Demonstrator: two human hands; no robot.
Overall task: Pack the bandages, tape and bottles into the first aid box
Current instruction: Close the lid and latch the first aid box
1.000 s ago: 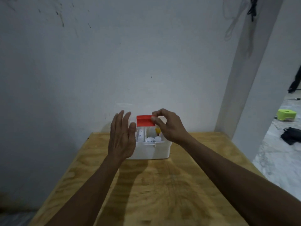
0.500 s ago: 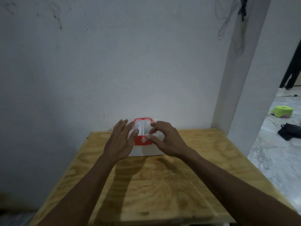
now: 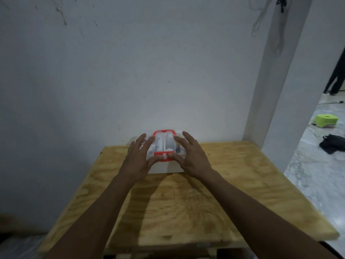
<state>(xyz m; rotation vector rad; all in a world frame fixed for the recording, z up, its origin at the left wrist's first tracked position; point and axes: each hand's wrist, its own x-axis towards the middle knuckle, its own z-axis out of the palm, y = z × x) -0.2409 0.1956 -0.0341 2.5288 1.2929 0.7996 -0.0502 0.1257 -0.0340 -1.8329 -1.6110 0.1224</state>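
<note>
The white first aid box (image 3: 164,168) stands at the far edge of the plywood table (image 3: 186,202), against the wall. Its clear lid with a red handle frame (image 3: 164,144) lies down over the box, and blurred white items show through it. My left hand (image 3: 139,159) rests flat on the lid's left side, fingers spread. On the lid's right side, my right hand (image 3: 190,156) does the same. Both thumbs press the red front latch (image 3: 164,157). Bandages, tape and bottles cannot be told apart through the lid.
A white wall rises right behind the box. A white pillar (image 3: 276,90) stands at the table's far right corner. On the floor to the right are a green stool (image 3: 325,120) and a black bag (image 3: 332,145).
The red-handled lid, held up by my right hand a second ago, has come down onto the box. Both hands now lie flat on it with thumbs on the latch.
</note>
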